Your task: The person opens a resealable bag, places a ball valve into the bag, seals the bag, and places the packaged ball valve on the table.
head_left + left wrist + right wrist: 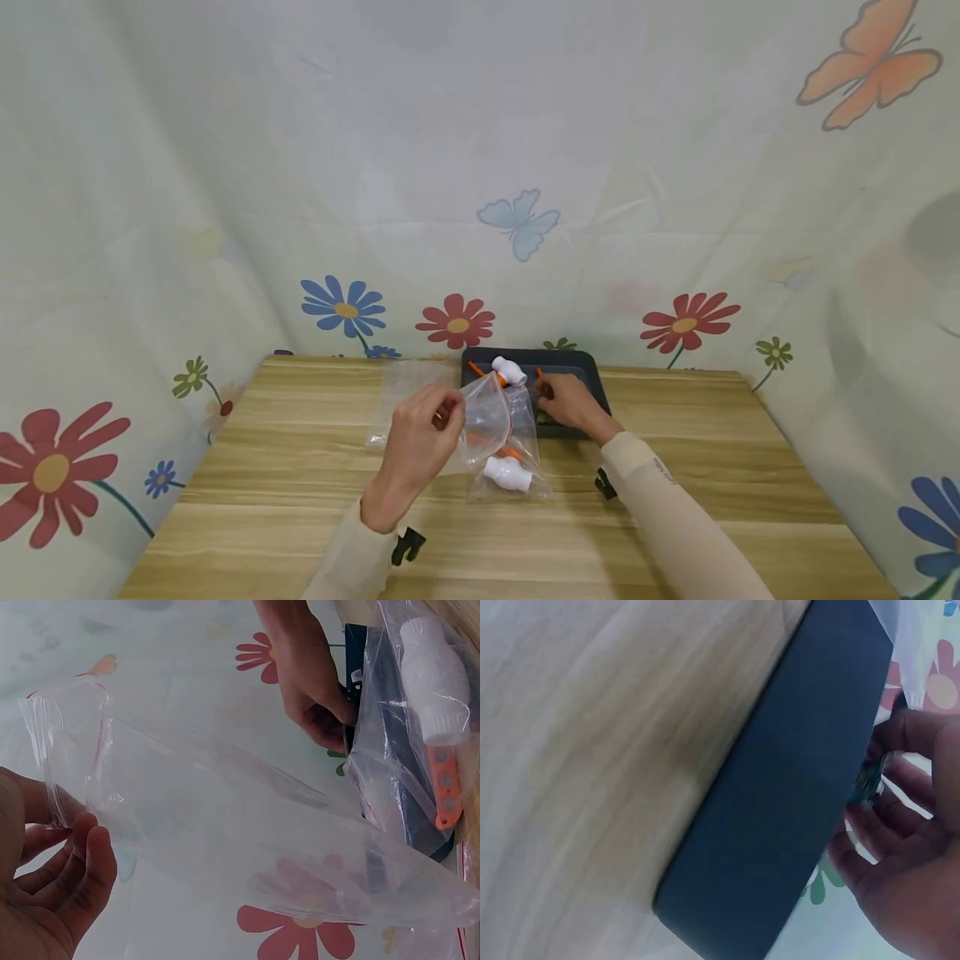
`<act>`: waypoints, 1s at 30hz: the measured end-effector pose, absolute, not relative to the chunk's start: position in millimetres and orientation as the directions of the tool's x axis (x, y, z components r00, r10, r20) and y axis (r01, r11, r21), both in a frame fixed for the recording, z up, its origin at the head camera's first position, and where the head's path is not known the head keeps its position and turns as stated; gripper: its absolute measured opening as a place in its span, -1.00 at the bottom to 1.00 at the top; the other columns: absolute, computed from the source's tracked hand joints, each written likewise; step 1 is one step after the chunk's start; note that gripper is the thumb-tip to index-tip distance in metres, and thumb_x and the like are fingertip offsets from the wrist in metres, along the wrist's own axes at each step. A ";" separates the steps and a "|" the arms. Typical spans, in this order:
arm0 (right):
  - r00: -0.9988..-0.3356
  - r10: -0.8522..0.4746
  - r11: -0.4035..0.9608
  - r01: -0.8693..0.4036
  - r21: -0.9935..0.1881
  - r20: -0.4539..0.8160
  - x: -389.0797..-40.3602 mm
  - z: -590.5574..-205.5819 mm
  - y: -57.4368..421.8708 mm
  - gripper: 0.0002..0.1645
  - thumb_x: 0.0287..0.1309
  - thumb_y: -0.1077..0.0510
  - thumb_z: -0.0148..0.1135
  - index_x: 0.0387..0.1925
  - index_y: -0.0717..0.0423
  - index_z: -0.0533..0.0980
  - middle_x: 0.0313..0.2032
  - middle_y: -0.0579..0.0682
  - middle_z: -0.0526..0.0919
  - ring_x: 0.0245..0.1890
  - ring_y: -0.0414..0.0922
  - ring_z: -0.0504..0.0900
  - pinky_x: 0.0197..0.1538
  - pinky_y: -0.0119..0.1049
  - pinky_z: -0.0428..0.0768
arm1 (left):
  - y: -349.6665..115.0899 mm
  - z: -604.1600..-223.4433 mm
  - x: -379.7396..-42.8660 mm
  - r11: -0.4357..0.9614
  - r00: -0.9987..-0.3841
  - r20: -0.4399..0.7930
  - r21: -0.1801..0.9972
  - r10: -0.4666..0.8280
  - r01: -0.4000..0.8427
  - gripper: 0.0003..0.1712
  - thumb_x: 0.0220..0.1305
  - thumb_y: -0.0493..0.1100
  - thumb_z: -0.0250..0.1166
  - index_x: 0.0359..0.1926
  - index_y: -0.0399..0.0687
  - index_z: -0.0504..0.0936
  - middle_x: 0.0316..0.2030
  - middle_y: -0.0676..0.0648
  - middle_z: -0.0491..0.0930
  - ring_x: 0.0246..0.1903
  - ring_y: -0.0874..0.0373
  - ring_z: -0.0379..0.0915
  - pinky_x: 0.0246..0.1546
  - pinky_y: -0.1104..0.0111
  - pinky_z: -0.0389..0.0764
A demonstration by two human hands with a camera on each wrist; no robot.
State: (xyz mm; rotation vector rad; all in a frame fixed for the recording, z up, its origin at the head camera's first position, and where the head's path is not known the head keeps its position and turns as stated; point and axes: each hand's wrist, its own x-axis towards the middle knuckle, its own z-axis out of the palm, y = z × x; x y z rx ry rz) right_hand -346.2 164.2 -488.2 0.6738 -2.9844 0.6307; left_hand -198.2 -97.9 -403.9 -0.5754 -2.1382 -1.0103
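Observation:
My left hand (423, 437) pinches the top edge of a clear zip bag (195, 802), which hangs open and looks empty in the left wrist view. A second clear bag lies on the table, holding a white plastic ball valve (435, 682) with an orange handle (444, 784). Over the dark tray (765, 795), the fingers of my right hand (567, 402) curl round a small dark green piece (868, 780); its kind is too blurred to tell. Another white ball valve (510, 370) is at the tray's left side. A bit of orange (539, 372) shows beside my right fingertips.
More clear plastic bags (401, 387) lie flat on the wooden table (300, 483), left of the tray. A flower-printed cloth (585, 283) hangs behind the table and along both sides. The tray stands near the table's back edge.

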 end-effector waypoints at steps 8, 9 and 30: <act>-0.918 -0.379 0.812 -0.391 -0.434 0.118 -342.5 -477.3 170.7 -0.63 0.15 0.21 0.25 0.02 0.20 0.61 -0.24 0.04 0.73 -0.27 -0.09 0.64 -0.17 -0.14 0.61 | -96.5 -401.4 -195.4 0.602 -0.675 0.732 0.500 0.090 0.623 -0.90 0.14 -0.39 0.33 -0.38 -0.12 0.64 -0.51 0.04 0.59 -0.55 0.31 0.47 -0.53 0.57 0.53; -0.919 -0.374 0.809 -0.388 -0.442 0.124 -341.7 -476.4 171.7 -0.63 0.16 0.19 0.26 0.01 0.20 0.60 -0.25 0.04 0.73 -0.28 -0.11 0.64 -0.18 -0.15 0.60 | -96.3 -401.2 -194.9 0.601 -0.677 0.730 0.503 0.089 0.621 -0.90 0.14 -0.39 0.33 -0.38 -0.12 0.64 -0.51 0.04 0.59 -0.55 0.31 0.47 -0.53 0.57 0.53; -0.932 -0.317 0.772 -0.362 -0.522 0.179 -323.0 -445.6 199.6 -0.75 0.23 0.08 0.32 -0.17 0.17 0.59 -0.37 0.03 0.64 -0.41 -0.14 0.51 -0.33 -0.29 0.50 | -94.6 -395.9 -190.3 0.603 -0.679 0.730 0.505 0.083 0.617 -0.92 0.15 -0.36 0.33 -0.36 -0.12 0.65 -0.51 0.03 0.60 -0.55 0.31 0.48 -0.52 0.56 0.55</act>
